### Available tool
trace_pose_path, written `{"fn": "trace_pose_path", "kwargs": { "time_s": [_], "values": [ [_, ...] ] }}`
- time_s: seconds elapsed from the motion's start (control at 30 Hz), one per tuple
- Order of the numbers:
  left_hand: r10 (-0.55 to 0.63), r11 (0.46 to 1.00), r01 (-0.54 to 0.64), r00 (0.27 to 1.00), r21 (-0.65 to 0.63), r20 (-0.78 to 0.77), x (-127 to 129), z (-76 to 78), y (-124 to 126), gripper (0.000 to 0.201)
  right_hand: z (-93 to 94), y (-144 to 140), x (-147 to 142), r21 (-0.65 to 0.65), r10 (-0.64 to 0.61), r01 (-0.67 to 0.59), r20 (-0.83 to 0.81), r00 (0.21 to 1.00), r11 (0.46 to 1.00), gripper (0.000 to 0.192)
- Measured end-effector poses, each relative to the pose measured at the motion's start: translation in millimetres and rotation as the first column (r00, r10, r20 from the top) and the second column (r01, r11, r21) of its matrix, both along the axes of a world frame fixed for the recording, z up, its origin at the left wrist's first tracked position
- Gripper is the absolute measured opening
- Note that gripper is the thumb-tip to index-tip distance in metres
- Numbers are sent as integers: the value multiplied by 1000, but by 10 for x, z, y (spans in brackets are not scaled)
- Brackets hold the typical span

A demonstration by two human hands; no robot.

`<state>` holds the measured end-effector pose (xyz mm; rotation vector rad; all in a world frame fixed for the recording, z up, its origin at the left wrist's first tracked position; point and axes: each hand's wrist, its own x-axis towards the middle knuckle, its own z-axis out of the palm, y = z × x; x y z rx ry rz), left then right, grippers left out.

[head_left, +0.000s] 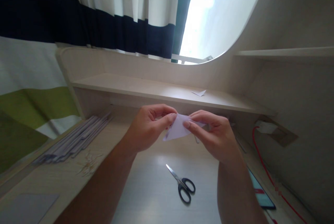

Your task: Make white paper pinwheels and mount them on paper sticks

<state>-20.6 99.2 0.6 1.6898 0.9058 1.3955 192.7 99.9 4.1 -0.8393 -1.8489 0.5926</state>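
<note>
Between my two hands, above the desk, is a small folded piece of pale paper (179, 128), roughly triangular. My left hand (153, 123) pinches its left corner between thumb and fingers. My right hand (212, 130) grips the right side, with the thumb pressed on the near face and the fingers behind. Part of the paper's right end is hidden by the right fingers. Below the hands, a pair of scissors (182, 184) with black handles lies on the desk, its blades closed and pointing up and left.
Folded paper strips (75, 138) lie stacked at the left, near thin loose sticks or ties (90, 163) and a flat sheet (28, 208). A paper scrap (199, 93) rests on the shelf (135, 84). At right are a dark-edged tablet or phone (263, 192) and a red cable (263, 161).
</note>
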Motion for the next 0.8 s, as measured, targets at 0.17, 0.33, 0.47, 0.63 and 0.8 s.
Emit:
{"fn": "trace_pose_path", "kwargs": {
  "time_s": [0.17, 0.33, 0.47, 0.63, 0.8],
  "values": [
    [-1, 1000, 1, 1000, 8, -13, -14, -2, -14, 13, -10, -4, 5, -26, -29, 30, 5, 1000, 999, 14],
    [0, 1000, 0, 1000, 18, -13, 0, -5, -33, 16, -12, 8, -2, -50, -85, 85, -5, 996, 995, 17],
    [33, 998, -33, 999, 44, -4, 30, -11, -39, 12, -4, 15, -9, -65, -68, 68, -3, 998, 996, 17],
    [56, 997, -57, 998, 47, 10, 38, -20, -41, 13, 7, -6, -13, -76, -33, 32, -8, 999, 997, 18],
    [64, 997, -64, 998, 31, 8, 48, -8, -54, 13, 18, -27, -16, -34, -37, 37, 19, 999, 999, 18]
  ]
}}
